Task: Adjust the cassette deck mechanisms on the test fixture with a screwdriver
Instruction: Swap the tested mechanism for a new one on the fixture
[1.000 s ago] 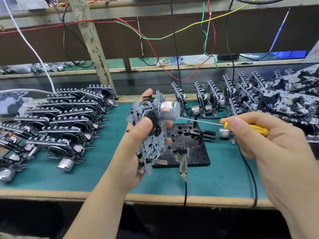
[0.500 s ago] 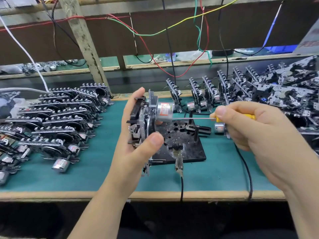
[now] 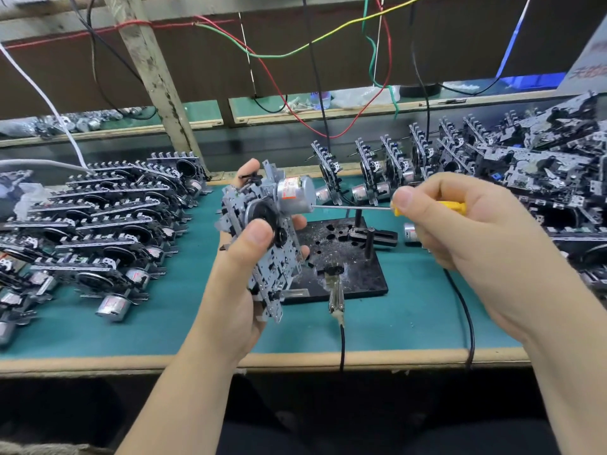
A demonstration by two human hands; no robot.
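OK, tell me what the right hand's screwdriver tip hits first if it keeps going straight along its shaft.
Probably the silver motor on the mechanism gripped by the left hand. The right hand aims the screwdriver leftward, its tip at the motor's end; contact can't be confirmed.

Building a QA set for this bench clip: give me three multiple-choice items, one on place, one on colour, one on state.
1. Where is the black test fixture plate?
A. on the green mat
B. on the upper shelf
C. in the left hand

2. What colour is the screwdriver's plastic handle?
A. red
B. yellow
C. blue

3. What is the held grey metal cassette deck mechanism doing?
A. lying on the fixture
B. stacked with others
C. gripped above the mat

Key: A, it sits flat on the green mat; B, yellow shows by the right hand; C, the left hand grips it.
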